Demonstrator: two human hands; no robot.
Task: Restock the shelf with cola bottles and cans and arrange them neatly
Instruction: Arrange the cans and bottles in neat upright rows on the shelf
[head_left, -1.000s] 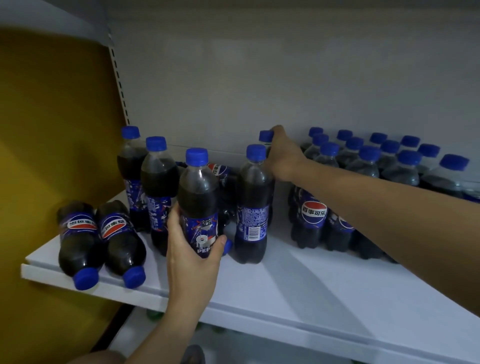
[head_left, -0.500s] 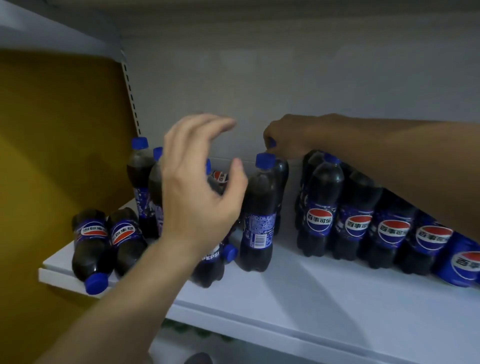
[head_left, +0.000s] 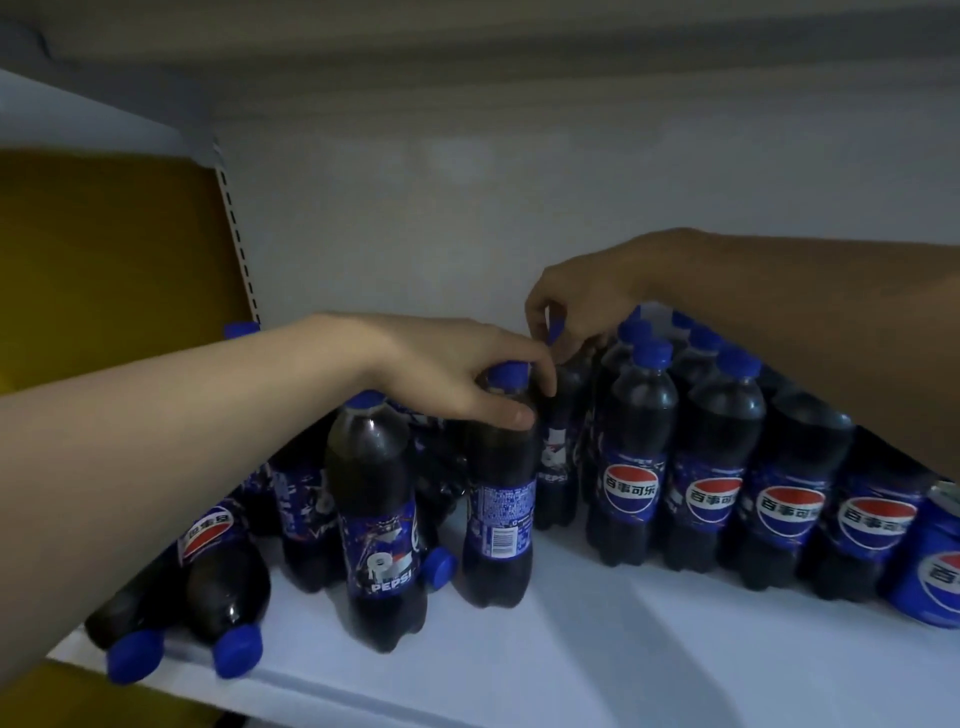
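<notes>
Dark cola bottles with blue caps stand on a white shelf. My left hand grips the neck of an upright bottle near the middle, thumb on its shoulder. My right hand pinches the blue cap of a bottle farther back, whose body is partly hidden. A neat block of upright bottles fills the right side. Another upright bottle stands at the front left, under my left forearm. Two bottles lie on their sides at the left edge, caps toward me. A blue can sits at the far right.
A yellow side panel and a slotted upright bound the shelf on the left. A grey back wall closes it behind, with another shelf overhead. A loose bottle lies behind the front ones, its cap showing.
My left hand let go of the front-left bottle, rose, and came down onto the neck of the middle upright bottle. My right hand stayed on the rear cap. The view moved closer.
</notes>
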